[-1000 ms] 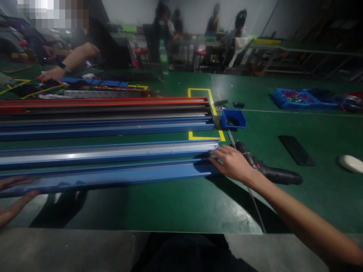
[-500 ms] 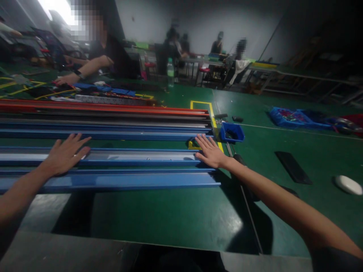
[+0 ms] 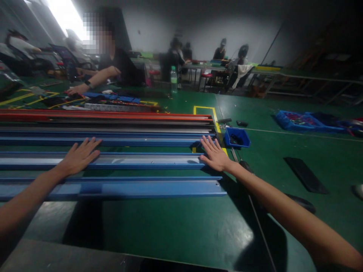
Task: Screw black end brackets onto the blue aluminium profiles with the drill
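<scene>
Several long metal channel rails lie side by side across the green table. My left hand (image 3: 80,156), fingers spread, rests on the middle blue rail (image 3: 159,161) toward its left part. At that rail's right end is my right hand (image 3: 214,155), also open, palm down with fingers pointing away from me. Neither hand grips anything. Closer to me lies another blue rail (image 3: 164,188), with a small hole near its right end. Beyond the middle rail is a further blue rail (image 3: 147,142), and behind it dark rails and an orange rail (image 3: 136,115).
Right of the rails stand a blue bin (image 3: 237,138) with dark parts, a dark-handled tool (image 3: 246,166) partly behind my forearm, and a black slab (image 3: 306,175). A bottle (image 3: 174,80) stands farther back. Across the table, a co-worker's hand (image 3: 78,89) is among wires.
The middle blue rail has slid away from me under my hands, toward the farther blue rail. Its gap to the nearest rail has widened. The view has shifted slightly.
</scene>
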The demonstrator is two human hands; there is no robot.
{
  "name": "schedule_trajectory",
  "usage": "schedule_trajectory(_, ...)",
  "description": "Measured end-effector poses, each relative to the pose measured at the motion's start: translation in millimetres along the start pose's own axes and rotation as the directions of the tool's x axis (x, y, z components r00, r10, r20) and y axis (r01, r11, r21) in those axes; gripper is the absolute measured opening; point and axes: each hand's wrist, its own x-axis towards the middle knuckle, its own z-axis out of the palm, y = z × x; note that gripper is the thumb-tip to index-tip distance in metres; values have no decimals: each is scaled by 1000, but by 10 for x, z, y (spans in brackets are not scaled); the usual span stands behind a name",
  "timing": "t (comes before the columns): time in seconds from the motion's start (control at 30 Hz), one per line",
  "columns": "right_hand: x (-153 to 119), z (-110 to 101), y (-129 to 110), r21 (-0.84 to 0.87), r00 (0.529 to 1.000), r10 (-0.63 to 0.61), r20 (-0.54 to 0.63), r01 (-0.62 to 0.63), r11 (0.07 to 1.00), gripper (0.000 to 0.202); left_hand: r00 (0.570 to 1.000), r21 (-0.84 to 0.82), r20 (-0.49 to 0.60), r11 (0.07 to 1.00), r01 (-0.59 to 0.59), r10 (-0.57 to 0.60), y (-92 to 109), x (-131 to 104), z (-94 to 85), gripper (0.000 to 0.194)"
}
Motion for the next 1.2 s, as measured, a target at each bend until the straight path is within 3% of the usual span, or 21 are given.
schedule_trajectory(0.4, 263, 65, 169, -12, 999, 25, -47, -26, 1000, 88, 995, 46, -101, 999, 9, -5, 124, 341, -74, 75)
schedule_trajectory(0.8, 370, 85, 235, -16, 994, -14, -107, 13, 1000, 87, 997, 42, -73, 999, -6, 9, 140, 482, -124, 76)
schedule_trajectory(0.93, 380, 54, 225, -24, 997, 11, -82, -13, 1000, 83, 995, 40, -88, 998, 42, -38, 295, 421, -215, 78)
schedule_trajectory(1.03, 382, 17, 208, -75, 995, 9, -99, -17, 997, 77, 983, 101, -173, 991, 87, -68, 439, 288, -310, 81)
schedule_trajectory(1.1, 382, -8, 191, -125, 995, 12, -102, -25, 992, 66, 971, 180, -240, 982, 58, -14, 513, 122, -348, 80)
schedule_trajectory(1.2, 380, -41, 162, -171, 994, 20, -109, -39, 985, 55, 968, 160, -216, 983, -90, 124, 579, -261, -306, 73)
